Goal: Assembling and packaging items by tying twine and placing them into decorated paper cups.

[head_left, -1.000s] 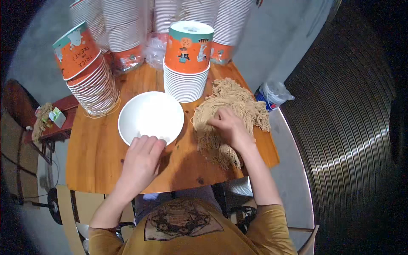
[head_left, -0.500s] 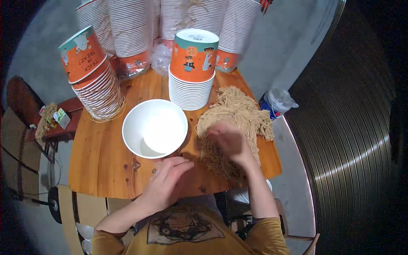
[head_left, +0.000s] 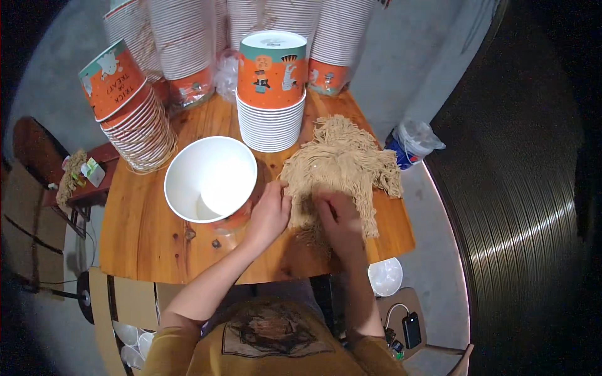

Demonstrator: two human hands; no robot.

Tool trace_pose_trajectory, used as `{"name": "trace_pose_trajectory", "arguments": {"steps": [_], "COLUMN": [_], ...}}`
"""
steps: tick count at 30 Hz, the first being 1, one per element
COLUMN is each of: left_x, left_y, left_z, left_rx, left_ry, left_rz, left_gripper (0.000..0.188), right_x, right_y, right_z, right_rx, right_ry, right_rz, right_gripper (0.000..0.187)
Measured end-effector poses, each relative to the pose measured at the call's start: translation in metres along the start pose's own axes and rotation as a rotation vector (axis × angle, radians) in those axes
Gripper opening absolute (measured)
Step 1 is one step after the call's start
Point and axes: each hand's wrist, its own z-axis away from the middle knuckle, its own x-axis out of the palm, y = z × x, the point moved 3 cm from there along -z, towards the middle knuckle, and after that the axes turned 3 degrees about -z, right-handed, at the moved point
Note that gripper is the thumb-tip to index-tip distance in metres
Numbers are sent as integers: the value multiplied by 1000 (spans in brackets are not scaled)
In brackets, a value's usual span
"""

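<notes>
A heap of tan twine strands lies on the right half of the wooden table. Over its lower part is my right hand, in shadow, with thumb and fingers curled together. Beside the heap's left edge, my left hand is closed, fingertips pinched. Whether a strand is between the fingers of either hand is too small to see. To the left of my left hand stands a white-lined paper bucket, mouth up and empty inside.
Behind the heap stands an upside-down stack of orange and teal paper buckets. Another stack, wound with twine, leans at the left. Tall plastic-wrapped stacks line the back. A blue pail stands past the table's right edge.
My left hand has moved right and forward, from in front of the bucket to the twine heap. My right hand has drawn slightly nearer, fingers now curled. The view has shifted a little.
</notes>
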Motion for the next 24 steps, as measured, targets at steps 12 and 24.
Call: {"name": "trace_pose_trajectory", "arguments": {"steps": [12, 24], "left_x": [-6, -64], "left_y": [6, 43], "left_z": [5, 70], "left_rx": [-160, -612], "left_ry": [27, -289], "left_rz": [84, 942], "left_gripper": [17, 10], "right_x": [-6, 9], "right_y": [1, -59], "right_z": [6, 18], "right_rx": [189, -89], "right_ry": [-87, -401], "right_rz": [-204, -315], "right_gripper": [14, 25]}}
